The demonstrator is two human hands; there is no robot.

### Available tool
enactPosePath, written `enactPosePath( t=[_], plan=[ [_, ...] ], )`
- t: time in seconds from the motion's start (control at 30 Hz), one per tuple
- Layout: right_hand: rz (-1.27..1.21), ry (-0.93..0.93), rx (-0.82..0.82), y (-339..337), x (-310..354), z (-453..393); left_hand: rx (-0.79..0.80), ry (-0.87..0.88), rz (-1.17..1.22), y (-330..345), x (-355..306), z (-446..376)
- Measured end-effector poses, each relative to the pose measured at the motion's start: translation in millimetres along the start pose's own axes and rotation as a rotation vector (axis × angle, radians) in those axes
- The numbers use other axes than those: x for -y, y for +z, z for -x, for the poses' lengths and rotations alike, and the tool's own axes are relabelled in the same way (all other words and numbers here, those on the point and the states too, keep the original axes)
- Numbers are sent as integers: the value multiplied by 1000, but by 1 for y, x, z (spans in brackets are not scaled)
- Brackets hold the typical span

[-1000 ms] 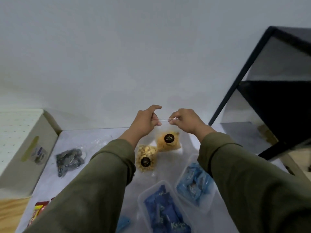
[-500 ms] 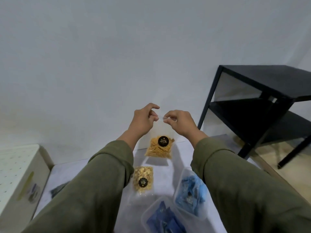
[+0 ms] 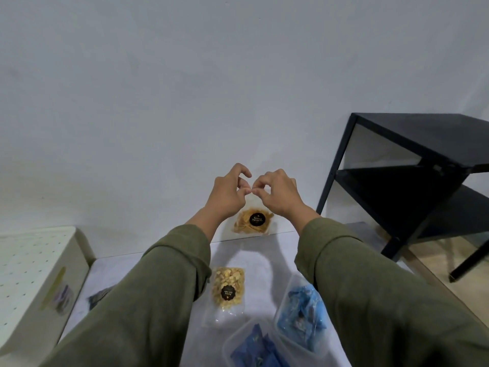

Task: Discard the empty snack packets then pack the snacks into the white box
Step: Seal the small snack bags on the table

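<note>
Two hands are on one clear packet of yellow chips (image 3: 252, 221), held up in the air over the far end of the table (image 3: 267, 263). Its top edge is pinched by the left hand (image 3: 227, 193) and the right hand (image 3: 276, 196), fingertips nearly touching. Looks like the seal is being checked or closed, so the strip should be pinched along evenly and the packet kept upright. A second snack packet (image 3: 227, 288) lies flat below, beside two tubs of blue wrapped snacks (image 3: 301, 308). The white box (image 3: 34, 284) sits at left.
</note>
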State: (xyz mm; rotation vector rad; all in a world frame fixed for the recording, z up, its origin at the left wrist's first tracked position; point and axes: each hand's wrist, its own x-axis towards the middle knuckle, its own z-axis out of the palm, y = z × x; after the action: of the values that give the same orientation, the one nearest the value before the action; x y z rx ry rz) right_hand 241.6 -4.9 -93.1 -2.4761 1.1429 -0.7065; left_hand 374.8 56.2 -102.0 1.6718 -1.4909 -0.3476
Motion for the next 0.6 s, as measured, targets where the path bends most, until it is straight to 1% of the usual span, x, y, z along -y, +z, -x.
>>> enactPosePath(
  t=[0.13,0.37,0.53,0.6],
  plan=[
    [182,-26,-35,0,4,-2,-19,-11,25,1,-6,2],
    [120,-40,-43,-3,-3,3,-64,-54,26,-2,-4,3],
    [162,-38,-42,-5,-6,3,30,48,-80,1,-4,4],
    [149,-32,-35,-4,-5,1,47,59,-105,6,-5,4]
  ],
)
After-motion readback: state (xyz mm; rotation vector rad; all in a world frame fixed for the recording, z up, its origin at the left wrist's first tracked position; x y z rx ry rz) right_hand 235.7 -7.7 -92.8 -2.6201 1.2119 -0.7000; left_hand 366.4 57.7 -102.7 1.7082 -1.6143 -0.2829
